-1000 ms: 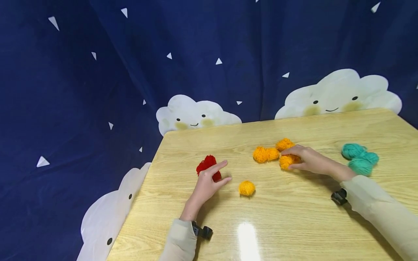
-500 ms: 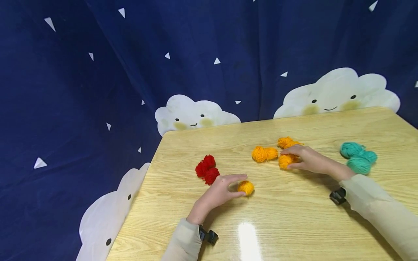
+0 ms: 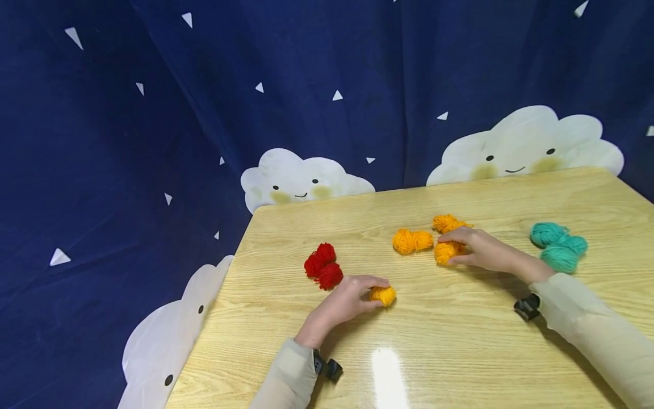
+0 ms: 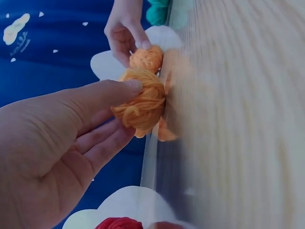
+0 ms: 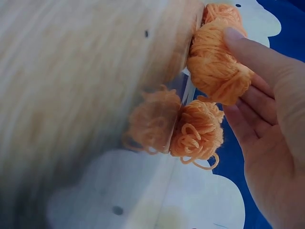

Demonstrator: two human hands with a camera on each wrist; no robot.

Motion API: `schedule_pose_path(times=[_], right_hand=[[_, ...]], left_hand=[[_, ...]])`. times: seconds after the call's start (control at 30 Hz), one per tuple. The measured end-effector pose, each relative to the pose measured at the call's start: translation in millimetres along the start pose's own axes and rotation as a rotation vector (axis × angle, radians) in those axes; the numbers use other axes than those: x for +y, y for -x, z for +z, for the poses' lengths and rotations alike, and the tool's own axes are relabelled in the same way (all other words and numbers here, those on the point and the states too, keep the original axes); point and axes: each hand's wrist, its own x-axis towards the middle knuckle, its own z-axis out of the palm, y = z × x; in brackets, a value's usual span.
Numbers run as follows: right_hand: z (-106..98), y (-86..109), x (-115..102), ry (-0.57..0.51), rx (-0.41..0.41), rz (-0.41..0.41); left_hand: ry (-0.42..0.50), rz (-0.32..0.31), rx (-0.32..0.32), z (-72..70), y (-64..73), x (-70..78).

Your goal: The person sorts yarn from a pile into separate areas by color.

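Note:
My left hand pinches a small yellow yarn ball at the front middle of the table. In the left wrist view, its thumb lies on the near side of the yellow ball with the fingers behind. Farther right, my right hand holds an orange yarn bundle between thumb and fingers. Two more orange bundles lie close by, a tied one to the left and a looser one behind. The right wrist view shows the thumb pressed against the held orange yarn, beside a bundle with loose loops.
Red yarn lies just beyond the left hand. Teal yarn sits on the right, behind the right forearm. The wooden table ends at a dark blue curtain with white clouds.
My left hand has moved from over the red yarn rightward to the yellow ball and closed its fingers on it. The right hand stays at the orange yarn.

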Motion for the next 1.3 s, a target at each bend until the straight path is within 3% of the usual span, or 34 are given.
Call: schedule_pose_path(times=[0.3,0.43,0.8,1.03,1.3], right_hand=[[-0.3,-0.8,0.7,0.001,0.001,0.002],[-1.2,-0.9,0.7,0.001,-0.001,0.008],[0.4,-0.2,0.2,-0.011,-0.006,0.012],[2.2,1.0,2.1,-0.009,-0.004,0.009],[2.1,0.7,3.2,-0.011,-0.008,0.012]], left_hand=[[0.040,-0.016,0.026,2.1,-8.6,-2.1],[0.056,-0.037,0.002,0.2,-11.0,1.1],[-0.006,-0.044,-0.057,-4.3,-14.9,4.5],[0.103,-0.098,0.000,-2.7,-15.4,-3.8],[0.166,-0.104,0.019,-1.8,-22.4,-3.0]])
